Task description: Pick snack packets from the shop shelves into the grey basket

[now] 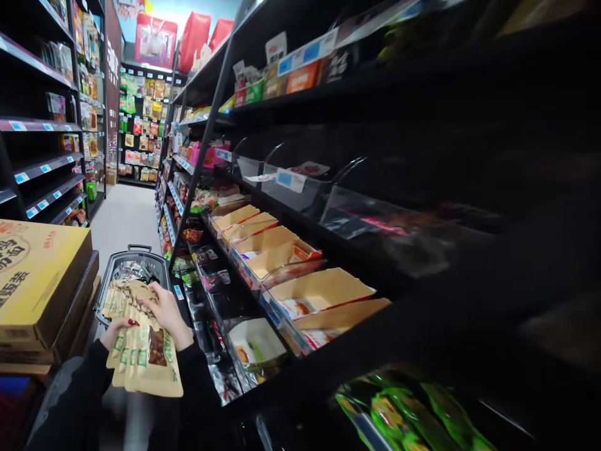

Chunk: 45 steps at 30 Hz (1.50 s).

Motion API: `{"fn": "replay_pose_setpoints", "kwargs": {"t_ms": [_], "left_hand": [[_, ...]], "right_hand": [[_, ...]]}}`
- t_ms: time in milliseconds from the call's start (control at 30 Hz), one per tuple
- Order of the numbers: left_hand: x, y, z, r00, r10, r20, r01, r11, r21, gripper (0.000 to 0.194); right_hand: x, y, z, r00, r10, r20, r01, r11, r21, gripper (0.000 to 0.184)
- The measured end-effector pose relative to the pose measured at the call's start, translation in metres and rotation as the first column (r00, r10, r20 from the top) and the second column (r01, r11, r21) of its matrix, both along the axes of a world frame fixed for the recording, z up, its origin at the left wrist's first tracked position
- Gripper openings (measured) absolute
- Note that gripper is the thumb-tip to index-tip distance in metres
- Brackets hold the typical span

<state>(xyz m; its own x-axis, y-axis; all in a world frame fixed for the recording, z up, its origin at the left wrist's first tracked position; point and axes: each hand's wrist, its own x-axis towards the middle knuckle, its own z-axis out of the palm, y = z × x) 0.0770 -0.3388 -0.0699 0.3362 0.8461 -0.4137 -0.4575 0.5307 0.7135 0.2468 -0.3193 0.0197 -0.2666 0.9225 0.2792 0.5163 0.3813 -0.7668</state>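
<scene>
Several tan snack pouches [141, 357] are fanned out between my hands at the lower left; the top one has a window with brown food showing. My left hand [117, 330] grips their left side, a red thumbnail lying over the front. Across the upper right part of the pouches lies my right hand [166, 313], its fingers bent onto them. Just beyond, partly hidden by the pouches, is a grey shopping basket [162, 266] with dark, shiny packets [134, 270] inside.
Yellow-topped cardboard boxes [51, 275] are stacked at the left. Shelving on the right holds open cardboard display boxes [323, 289] and green packets [408, 413]. Black shelves [47, 166] line the left side. The aisle floor [126, 213] runs ahead to a wall of hanging packets [145, 119].
</scene>
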Motion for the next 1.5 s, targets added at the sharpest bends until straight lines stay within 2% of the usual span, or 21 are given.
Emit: {"fn": "replay_pose_setpoints", "kwargs": {"t_ms": [67,100,200,233,367,500,567,667,733,800,867,933,1000,1033,1100,1233,1333,1500], "left_hand": [[-0.002,0.003,0.011,0.993,-0.109,-0.046,0.107,0.993,-0.043,0.032],[-0.002,0.004,0.015,0.987,-0.138,-0.086,0.138,0.990,-0.014,0.042],[-0.002,0.003,0.020,0.976,-0.083,-0.204,0.117,0.980,0.163,0.073],[-0.001,0.002,0.019,0.975,-0.063,-0.215,0.103,0.978,0.183,0.079],[-0.002,-0.003,0.005,0.986,-0.040,-0.162,0.055,0.994,0.091,0.086],[-0.007,-0.004,-0.006,0.990,-0.029,-0.138,0.030,1.000,0.001,0.082],[-0.008,-0.003,-0.010,0.991,-0.022,-0.135,0.015,0.999,-0.050,0.077],[-0.006,-0.002,-0.014,0.994,-0.011,-0.113,0.002,0.997,-0.078,0.065],[-0.002,-0.001,-0.014,0.997,0.011,-0.079,-0.017,0.996,-0.084,0.060],[0.000,0.000,-0.012,0.998,0.052,-0.038,-0.055,0.995,-0.084,0.061],[0.001,0.002,-0.010,0.995,0.094,-0.013,-0.095,0.993,-0.068,0.065],[0.001,0.004,-0.008,0.992,0.123,-0.036,-0.124,0.992,-0.035,0.068],[0.002,0.005,-0.007,0.985,0.144,-0.094,-0.145,0.989,0.002,0.069],[0.002,0.006,-0.007,0.980,0.153,-0.124,-0.152,0.988,0.016,0.069],[0.002,0.007,-0.008,0.969,0.176,-0.170,-0.172,0.984,0.042,0.069],[0.004,0.007,-0.010,0.948,0.222,-0.230,-0.202,0.974,0.107,0.061],[0.006,0.006,-0.010,0.946,0.209,-0.248,-0.181,0.975,0.130,0.058],[0.009,0.004,-0.009,0.967,0.128,-0.219,-0.099,0.985,0.139,0.062]], "right_hand": [[0.000,0.014,-0.013,1.000,-0.005,-0.025,0.005,1.000,0.014,0.016],[0.000,0.020,-0.019,1.000,-0.006,-0.016,0.007,1.000,0.030,0.016],[-0.002,0.031,-0.033,0.996,-0.024,0.081,0.015,0.994,0.111,0.018],[-0.004,0.032,-0.037,0.991,-0.031,0.130,0.013,0.990,0.139,0.018],[-0.018,0.031,-0.048,0.948,-0.049,0.313,-0.034,0.967,0.253,0.017],[-0.031,0.029,-0.060,0.946,-0.034,0.321,-0.069,0.950,0.304,0.018],[-0.033,0.030,-0.066,0.967,-0.054,0.249,-0.020,0.958,0.285,0.018],[-0.030,0.034,-0.070,0.981,-0.187,0.058,0.169,0.958,0.230,0.029],[-0.025,0.033,-0.071,0.947,-0.307,-0.097,0.319,0.936,0.148,0.039],[-0.019,0.028,-0.074,0.881,-0.410,-0.235,0.421,0.907,-0.004,0.051],[-0.014,0.019,-0.082,0.844,-0.441,-0.305,0.392,0.896,-0.210,0.059],[-0.011,0.007,-0.093,0.854,-0.392,-0.341,0.246,0.883,-0.400,0.057],[-0.010,-0.004,-0.105,0.853,-0.349,-0.387,0.122,0.856,-0.502,0.052],[-0.010,-0.008,-0.109,0.842,-0.353,-0.408,0.106,0.849,-0.517,0.051],[-0.012,-0.012,-0.114,0.821,-0.396,-0.411,0.154,0.847,-0.509,0.049],[-0.017,-0.013,-0.113,0.820,-0.451,-0.353,0.269,0.847,-0.459,0.049],[-0.017,-0.010,-0.114,0.783,-0.463,-0.415,0.277,0.857,-0.434,0.050],[-0.010,-0.004,-0.119,0.765,-0.455,-0.456,0.379,0.890,-0.252,0.037]]}}
